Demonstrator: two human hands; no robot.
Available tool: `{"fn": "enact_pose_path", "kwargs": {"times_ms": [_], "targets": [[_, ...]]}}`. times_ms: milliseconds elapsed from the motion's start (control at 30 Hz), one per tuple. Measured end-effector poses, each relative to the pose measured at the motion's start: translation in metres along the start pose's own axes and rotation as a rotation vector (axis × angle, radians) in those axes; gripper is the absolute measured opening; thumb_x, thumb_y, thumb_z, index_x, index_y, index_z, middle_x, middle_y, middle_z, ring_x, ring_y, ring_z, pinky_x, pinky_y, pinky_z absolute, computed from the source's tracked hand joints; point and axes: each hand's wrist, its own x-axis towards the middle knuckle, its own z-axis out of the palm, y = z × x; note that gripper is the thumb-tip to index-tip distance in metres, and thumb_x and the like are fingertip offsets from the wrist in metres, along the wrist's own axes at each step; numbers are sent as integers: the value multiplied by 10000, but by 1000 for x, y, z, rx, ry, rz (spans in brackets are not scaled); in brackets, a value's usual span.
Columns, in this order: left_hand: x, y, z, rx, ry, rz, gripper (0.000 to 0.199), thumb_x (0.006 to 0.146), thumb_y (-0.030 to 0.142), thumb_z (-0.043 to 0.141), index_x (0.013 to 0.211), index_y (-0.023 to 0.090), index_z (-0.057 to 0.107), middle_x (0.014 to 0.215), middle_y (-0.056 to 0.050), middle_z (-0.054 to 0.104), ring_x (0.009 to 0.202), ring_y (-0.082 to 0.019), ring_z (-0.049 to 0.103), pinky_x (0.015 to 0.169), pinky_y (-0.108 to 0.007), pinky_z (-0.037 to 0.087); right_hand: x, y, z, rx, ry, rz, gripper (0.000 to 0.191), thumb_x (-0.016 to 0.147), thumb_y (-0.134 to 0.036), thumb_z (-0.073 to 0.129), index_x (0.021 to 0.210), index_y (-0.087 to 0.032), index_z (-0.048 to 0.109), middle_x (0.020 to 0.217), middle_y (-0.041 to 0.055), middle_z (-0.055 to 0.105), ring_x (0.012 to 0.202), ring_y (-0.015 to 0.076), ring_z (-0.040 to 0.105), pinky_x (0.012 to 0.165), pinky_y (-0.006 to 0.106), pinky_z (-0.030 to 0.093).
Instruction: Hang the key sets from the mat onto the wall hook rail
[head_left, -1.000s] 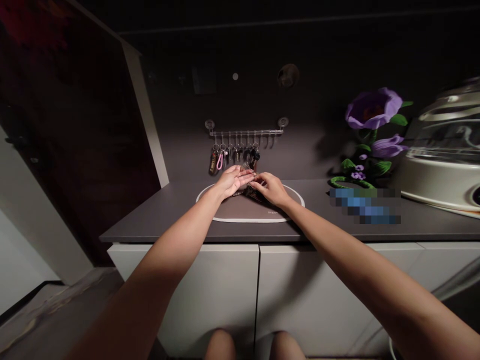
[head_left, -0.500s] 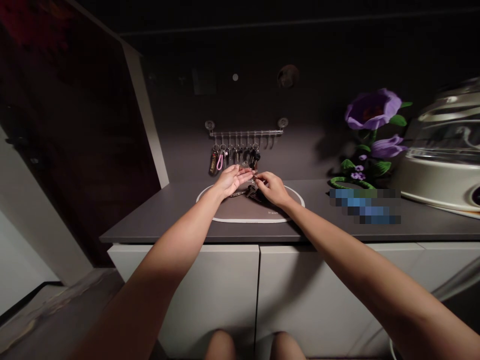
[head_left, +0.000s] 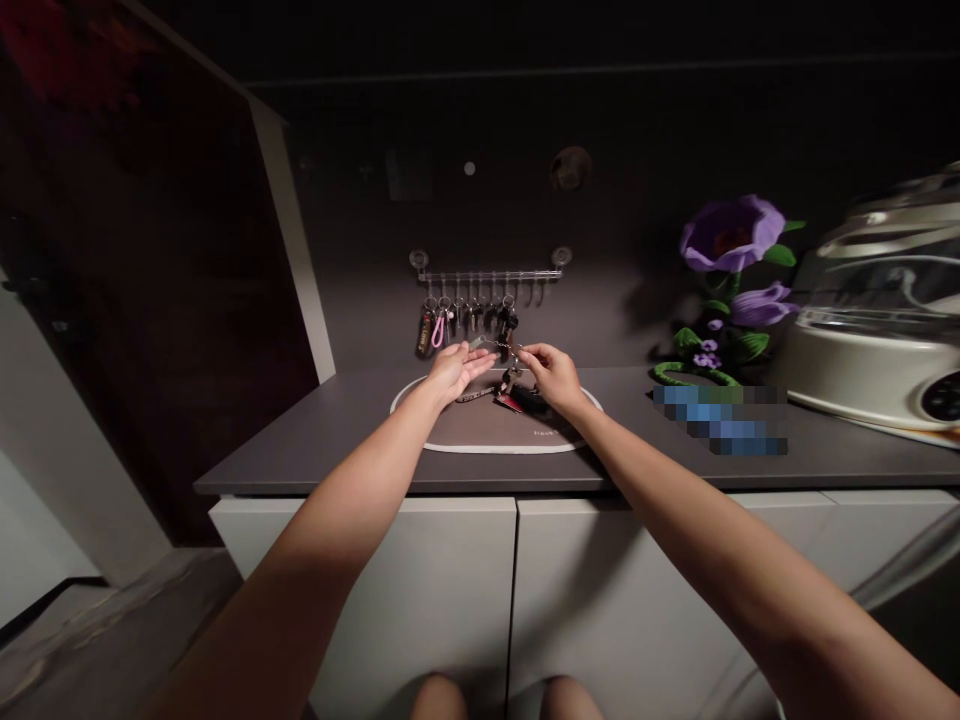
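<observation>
My left hand (head_left: 452,373) is palm up, fingers stretched out, with its thumb on a small pale keychain tag (head_left: 477,343). From the tag a thin silver chain (head_left: 501,345) runs across to my right hand (head_left: 553,374). That hand pinches a key ring (head_left: 518,351) between thumb and fingers, and keys (head_left: 514,374) hang beneath it. Below my hands, a dark key fob (head_left: 531,400), a red tag (head_left: 510,403) and a lettered strap (head_left: 477,395) are on or just above the brown oval mat (head_left: 480,432); contact is unclear.
Behind my hands, a clear hook rail (head_left: 491,276) on the wall carries several key sets, one with a pink loop (head_left: 438,330). To the right stand purple flowers (head_left: 733,235) and a cream appliance (head_left: 870,350). White cabinet doors (head_left: 442,590) lie under the grey counter (head_left: 277,440).
My hands have drawn slightly apart, and the chain now stretches between them. The red tag has come into sight below my right hand. The whole view has shifted a little.
</observation>
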Motion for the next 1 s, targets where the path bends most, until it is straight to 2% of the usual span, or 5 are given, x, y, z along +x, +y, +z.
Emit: {"fn": "enact_pose_path", "kwargs": {"times_ms": [267, 433, 667, 767, 1000], "targets": [[1, -13, -2, 472, -30, -10, 152, 863, 232, 420, 778, 127, 489, 707, -30, 595, 622, -83, 586, 671, -261, 496, 7, 1, -3, 218, 108, 99, 340, 706, -472, 547, 802, -149, 589, 733, 32, 615, 666, 129, 539, 637, 261, 445], [1, -23, -2, 715, -155, 91, 124, 805, 220, 498, 762, 118, 552, 695, -13, 593, 633, -75, 552, 594, -190, 427, 12, -2, -3, 320, 122, 147, 352, 669, -495, 572, 769, -158, 574, 738, 32, 608, 662, 123, 529, 614, 247, 432], [2, -30, -4, 1134, -316, 491, 201, 781, 269, 491, 799, 127, 631, 763, -36, 638, 727, -141, 557, 722, -274, 428, 25, -7, -3, 423, 114, 208, 343, 659, -486, 574, 774, -165, 539, 715, 14, 586, 627, 113, 530, 585, 238, 434], [1, -29, -4, 1273, -296, 647, 223, 801, 263, 462, 855, 144, 642, 853, -59, 645, 820, -163, 558, 788, -288, 412, 37, -4, -1, 413, 117, 216, 352, 655, -492, 571, 778, -163, 537, 694, 12, 587, 614, 117, 536, 575, 243, 439], [6, -31, -7, 1448, -131, 745, 262, 850, 241, 365, 822, 161, 613, 818, -63, 620, 806, -163, 545, 751, -284, 410, 67, -1, 1, 446, 142, 303, 285, 668, -428, 574, 769, -167, 520, 649, 2, 571, 559, 118, 562, 489, 212, 414]]}}
